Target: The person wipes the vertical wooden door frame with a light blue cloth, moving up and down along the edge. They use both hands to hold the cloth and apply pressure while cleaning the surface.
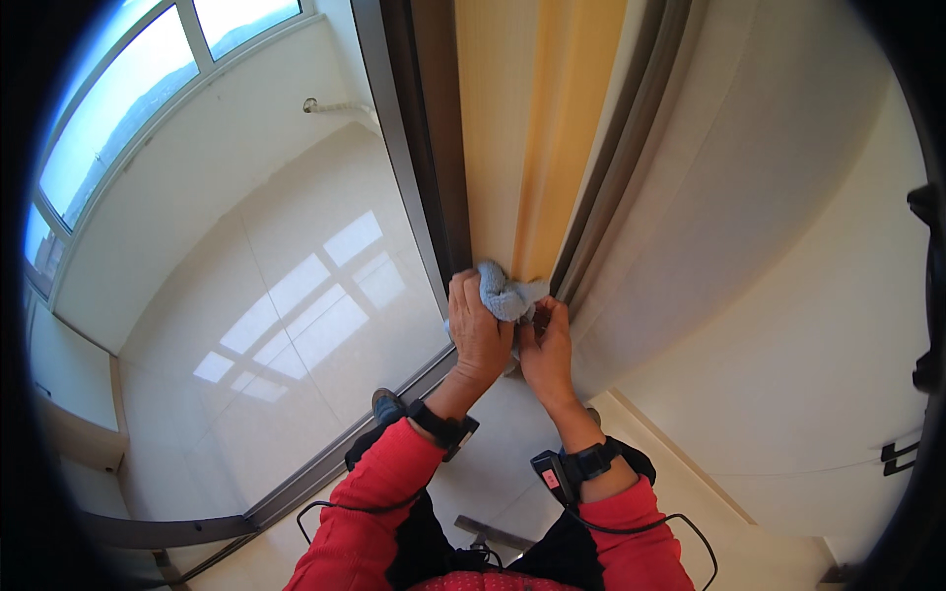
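Observation:
A light blue cloth (505, 297) is bunched up between my hands, against the lower part of a yellowish door frame panel (497, 170). My left hand (477, 325) grips the cloth from the left, its fingertips close to the dark metal frame (443, 185). On the other side, my right hand (545, 347) has bent fingers at the cloth's lower right edge, beside the dark strip (628, 148). Whether those fingers pinch the cloth is hard to tell. A small hidden thing shows dark between the right fingers and thumb.
To the left are a floor track (318, 480), a tiled floor (325, 369) and windows (126, 111). A pipe (340, 108) sticks out of the wall. A pale wall (739, 221) curves along the right. Below, between my legs, lies a dark bar-shaped object (491, 533).

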`<action>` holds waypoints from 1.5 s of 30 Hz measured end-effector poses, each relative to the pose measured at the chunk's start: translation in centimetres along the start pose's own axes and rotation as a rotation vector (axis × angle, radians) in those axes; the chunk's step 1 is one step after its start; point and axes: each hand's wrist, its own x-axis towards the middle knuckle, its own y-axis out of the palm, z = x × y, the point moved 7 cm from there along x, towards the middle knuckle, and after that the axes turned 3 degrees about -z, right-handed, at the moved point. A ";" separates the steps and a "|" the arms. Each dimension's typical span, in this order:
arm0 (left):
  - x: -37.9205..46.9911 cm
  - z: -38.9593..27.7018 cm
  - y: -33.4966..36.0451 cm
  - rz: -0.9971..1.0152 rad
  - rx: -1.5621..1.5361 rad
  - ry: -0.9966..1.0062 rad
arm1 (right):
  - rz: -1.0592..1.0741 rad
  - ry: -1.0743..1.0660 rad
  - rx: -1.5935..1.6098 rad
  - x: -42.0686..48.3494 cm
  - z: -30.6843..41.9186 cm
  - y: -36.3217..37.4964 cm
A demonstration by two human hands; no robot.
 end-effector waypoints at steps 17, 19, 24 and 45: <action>-5.1 5.0 3.9 0.209 0.034 -0.352 | -0.003 0.052 0.059 0.1 -0.5 0.0; -5.5 5.1 4.0 0.210 0.038 -0.373 | 0.000 0.052 0.004 0.0 -0.7 0.0; -4.7 4.0 3.6 0.223 0.081 -0.303 | 0.002 0.060 -0.008 0.0 -1.3 0.0; -3.9 3.9 3.4 0.214 0.031 -0.326 | -0.004 0.020 -0.005 -0.2 -0.3 -0.1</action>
